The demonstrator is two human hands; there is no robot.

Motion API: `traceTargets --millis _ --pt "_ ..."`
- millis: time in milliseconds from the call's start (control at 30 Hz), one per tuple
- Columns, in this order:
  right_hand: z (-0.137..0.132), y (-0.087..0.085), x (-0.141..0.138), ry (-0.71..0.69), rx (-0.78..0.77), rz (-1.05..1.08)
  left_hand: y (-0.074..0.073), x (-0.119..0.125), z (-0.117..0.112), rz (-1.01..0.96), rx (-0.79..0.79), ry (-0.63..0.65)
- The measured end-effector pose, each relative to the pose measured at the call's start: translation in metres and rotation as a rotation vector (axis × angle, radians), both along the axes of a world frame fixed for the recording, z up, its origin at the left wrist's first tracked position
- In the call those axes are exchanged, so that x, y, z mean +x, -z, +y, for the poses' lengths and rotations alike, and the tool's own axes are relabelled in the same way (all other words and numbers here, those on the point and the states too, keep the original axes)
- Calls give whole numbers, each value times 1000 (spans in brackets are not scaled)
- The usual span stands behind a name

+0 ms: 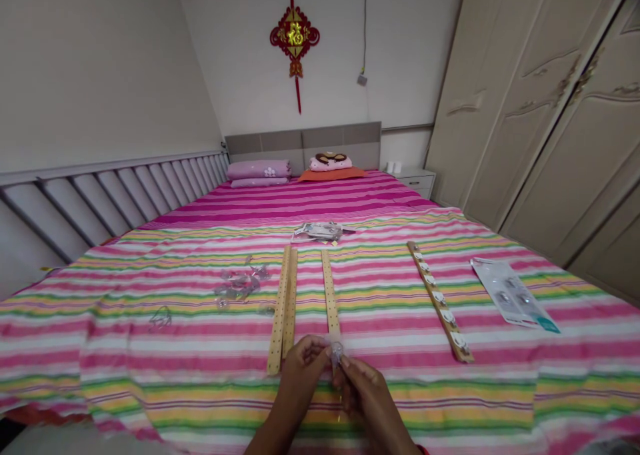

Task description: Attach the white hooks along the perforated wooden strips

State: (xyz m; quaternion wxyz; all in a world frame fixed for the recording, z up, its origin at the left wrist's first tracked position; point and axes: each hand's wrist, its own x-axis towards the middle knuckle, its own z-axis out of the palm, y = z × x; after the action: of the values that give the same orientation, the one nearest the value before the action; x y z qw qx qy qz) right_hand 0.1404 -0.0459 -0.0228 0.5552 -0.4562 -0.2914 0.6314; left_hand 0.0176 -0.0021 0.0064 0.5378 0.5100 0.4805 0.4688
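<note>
Both hands meet near the front of the bed, around a small clear plastic piece (337, 352), perhaps a transparent hook or its wrapper. My left hand (306, 360) pinches it from the left, thumb and fingers closed. From the right, my right hand (364, 380) grips its lower edge with curled fingers. Just beyond them lies a wooden strip with holes (330, 288), its near end partly covered by the hands. To the left, two more perforated strips (283, 308) rest side by side.
A strip bearing several white hooks (439, 298) lies at the right, beside a blister pack (515, 295). Small clear pieces (243, 285) are scattered at left, near a thin wire-like bundle (161, 318). A plastic packet (323, 231) lies farther back on the striped sheet (200, 368).
</note>
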Motion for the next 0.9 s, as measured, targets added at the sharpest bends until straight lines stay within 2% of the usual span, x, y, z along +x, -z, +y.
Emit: traceTargets --millis 100,233,367,500,700,900 --pt "2 1 2 5 31 -53 -1 2 -2 -13 -8 32" --pt "7 -3 10 90 35 -93 -3 2 1 -8 -32 76" --pt "17 -10 19 143 91 -126 -5 3 12 -8 -60 82" --pt "35 -16 24 149 112 -142 -12 5 28 -5 -100 101" --pt "79 -25 27 122 181 -147 -14 9 71 -36 -162 54" --pt "149 -22 35 124 185 -196 -11 22 136 -96 -211 -31"
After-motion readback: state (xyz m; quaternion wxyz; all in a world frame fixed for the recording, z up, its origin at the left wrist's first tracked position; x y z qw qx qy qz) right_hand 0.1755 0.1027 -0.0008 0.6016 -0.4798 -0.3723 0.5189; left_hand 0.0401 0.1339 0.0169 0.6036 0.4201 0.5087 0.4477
